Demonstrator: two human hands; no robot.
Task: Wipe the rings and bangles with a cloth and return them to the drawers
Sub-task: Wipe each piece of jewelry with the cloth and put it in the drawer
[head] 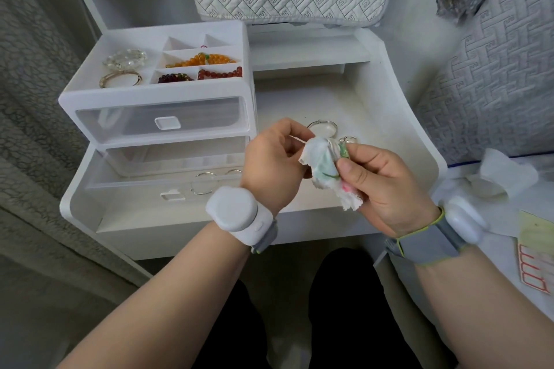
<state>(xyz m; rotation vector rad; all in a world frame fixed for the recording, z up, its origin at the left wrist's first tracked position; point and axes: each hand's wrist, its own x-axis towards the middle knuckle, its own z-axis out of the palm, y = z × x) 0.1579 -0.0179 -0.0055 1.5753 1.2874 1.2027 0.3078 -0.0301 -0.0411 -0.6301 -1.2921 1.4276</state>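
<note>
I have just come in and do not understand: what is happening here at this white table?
A person is cleaning jewellery. The left hand and the right hand both hold a small cloth, bunched round a little piece that is mostly hidden. A silver bangle lies on the table just behind the hands. The lower drawer is pulled open with thin hoops inside; the upper drawer is shut.

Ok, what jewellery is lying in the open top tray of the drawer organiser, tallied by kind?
Bead bracelets: 4 (clear bead bracelet, orange bead bracelet, dark red bead bracelet, red bead bracelet)
Bangles: 1 (gold-toned bangle)
Total: 5
Not counted: pink speck in a back compartment, too small to identify.
</note>
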